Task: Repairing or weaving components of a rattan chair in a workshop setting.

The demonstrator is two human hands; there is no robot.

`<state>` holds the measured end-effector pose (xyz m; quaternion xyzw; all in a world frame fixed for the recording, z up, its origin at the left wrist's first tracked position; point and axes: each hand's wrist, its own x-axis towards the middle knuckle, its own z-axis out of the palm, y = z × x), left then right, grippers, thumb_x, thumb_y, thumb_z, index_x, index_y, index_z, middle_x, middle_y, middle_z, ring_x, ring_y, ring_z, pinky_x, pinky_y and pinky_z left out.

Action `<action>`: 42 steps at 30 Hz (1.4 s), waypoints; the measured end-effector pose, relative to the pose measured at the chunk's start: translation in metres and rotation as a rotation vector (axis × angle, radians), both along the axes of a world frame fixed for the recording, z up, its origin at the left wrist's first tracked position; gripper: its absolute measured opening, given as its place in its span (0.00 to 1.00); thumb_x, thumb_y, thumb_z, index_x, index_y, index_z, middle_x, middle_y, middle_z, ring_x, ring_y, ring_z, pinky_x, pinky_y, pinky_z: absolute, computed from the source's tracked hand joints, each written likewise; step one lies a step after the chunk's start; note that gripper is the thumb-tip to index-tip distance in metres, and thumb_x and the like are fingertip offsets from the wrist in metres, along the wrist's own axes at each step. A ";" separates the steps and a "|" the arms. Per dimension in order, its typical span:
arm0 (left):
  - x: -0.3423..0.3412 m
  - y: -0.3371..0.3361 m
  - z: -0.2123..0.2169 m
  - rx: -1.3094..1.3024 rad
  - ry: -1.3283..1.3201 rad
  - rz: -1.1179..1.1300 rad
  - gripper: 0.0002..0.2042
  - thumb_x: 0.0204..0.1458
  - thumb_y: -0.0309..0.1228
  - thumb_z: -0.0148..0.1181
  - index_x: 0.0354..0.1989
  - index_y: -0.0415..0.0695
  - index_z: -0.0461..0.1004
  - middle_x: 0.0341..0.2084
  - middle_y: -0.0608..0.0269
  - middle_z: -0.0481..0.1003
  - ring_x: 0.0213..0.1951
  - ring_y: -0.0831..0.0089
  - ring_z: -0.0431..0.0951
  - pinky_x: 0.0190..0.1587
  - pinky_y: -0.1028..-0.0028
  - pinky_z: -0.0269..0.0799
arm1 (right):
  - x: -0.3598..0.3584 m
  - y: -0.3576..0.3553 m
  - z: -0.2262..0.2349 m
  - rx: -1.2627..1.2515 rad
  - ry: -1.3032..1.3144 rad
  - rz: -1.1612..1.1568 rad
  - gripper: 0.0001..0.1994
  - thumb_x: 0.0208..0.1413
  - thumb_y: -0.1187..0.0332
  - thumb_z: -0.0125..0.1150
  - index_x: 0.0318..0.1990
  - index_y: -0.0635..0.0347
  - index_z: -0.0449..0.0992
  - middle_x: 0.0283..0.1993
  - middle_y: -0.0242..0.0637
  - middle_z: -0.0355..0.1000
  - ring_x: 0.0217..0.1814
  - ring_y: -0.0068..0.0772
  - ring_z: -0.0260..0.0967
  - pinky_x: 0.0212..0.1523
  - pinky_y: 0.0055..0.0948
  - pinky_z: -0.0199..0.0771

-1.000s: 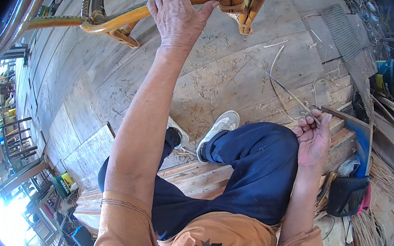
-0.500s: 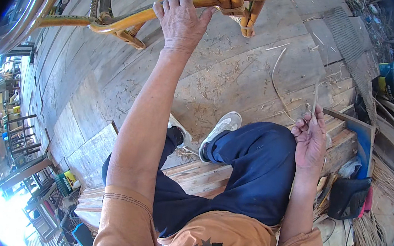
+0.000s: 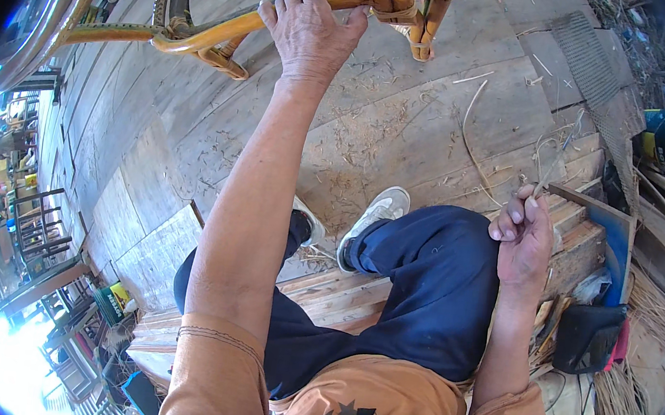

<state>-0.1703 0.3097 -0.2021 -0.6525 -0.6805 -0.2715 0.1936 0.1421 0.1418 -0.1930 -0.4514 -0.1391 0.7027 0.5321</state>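
Note:
At the top stands a cane furniture frame [image 3: 258, 28] of glossy orange-brown poles, bound with strips at the joints. My left hand [image 3: 312, 35] lies over one of its poles, fingers curled across the top and thumb along the near side. Off to the right, above my knee, my right hand [image 3: 526, 236] is closed in a pinch, palm up. A thin pale cane strip [image 3: 542, 177] rises from between its thumb and forefinger and bends into loose loops over the floorboards. The strip's far end is hard to make out.
Another thin strip [image 3: 468, 129] lies curved on the plank floor among shavings. A dark pouch [image 3: 585, 335], a blue-edged board [image 3: 612, 245] and bundled cane strands [image 3: 627, 409] are at my right. Beyond them stands a dark bucket [image 3: 664, 139].
The strip at my right hand has gone from standing nearly straight up to loose loops. My right fingers have closed more. My left hand stays on the pole.

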 end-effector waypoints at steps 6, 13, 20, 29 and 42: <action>0.003 0.001 0.006 0.028 0.004 0.033 0.32 0.35 0.48 0.64 0.48 0.42 0.64 0.44 0.56 0.68 0.49 0.63 0.65 0.53 0.59 0.51 | -0.014 0.005 0.010 -0.053 -0.030 0.037 0.08 0.59 0.64 0.47 0.36 0.58 0.68 0.20 0.24 0.55 0.15 0.15 0.47 0.17 0.21 0.54; -0.003 -0.001 0.003 -0.042 -0.092 0.027 0.32 0.33 0.44 0.64 0.48 0.42 0.64 0.46 0.55 0.66 0.50 0.62 0.65 0.56 0.59 0.47 | -0.033 0.003 0.011 0.025 -0.224 0.044 0.15 0.61 0.57 0.47 0.34 0.61 0.69 0.18 0.24 0.53 0.16 0.14 0.47 0.16 0.17 0.51; 0.008 -0.032 0.011 0.059 -0.059 -0.085 0.24 0.40 0.38 0.62 0.47 0.45 0.67 0.45 0.57 0.68 0.49 0.61 0.66 0.53 0.56 0.53 | -0.032 0.005 0.011 0.033 -0.382 0.082 0.16 0.62 0.54 0.44 0.36 0.60 0.67 0.18 0.23 0.52 0.15 0.13 0.46 0.16 0.16 0.52; 0.051 -0.032 -0.007 -0.342 -1.680 -0.146 0.13 0.54 0.35 0.53 0.38 0.36 0.72 0.27 0.63 0.74 0.25 0.78 0.71 0.28 0.78 0.64 | -0.050 0.005 0.020 0.032 -0.500 0.060 0.18 0.61 0.55 0.45 0.45 0.62 0.68 0.17 0.23 0.52 0.16 0.13 0.48 0.14 0.15 0.51; 0.058 -0.014 -0.002 -0.134 -2.071 -0.095 0.09 0.55 0.35 0.53 0.35 0.41 0.71 0.28 0.65 0.75 0.28 0.77 0.73 0.31 0.76 0.67 | -0.041 0.006 0.013 0.055 -0.537 0.113 0.13 0.60 0.61 0.49 0.41 0.62 0.71 0.21 0.26 0.58 0.17 0.13 0.49 0.15 0.14 0.50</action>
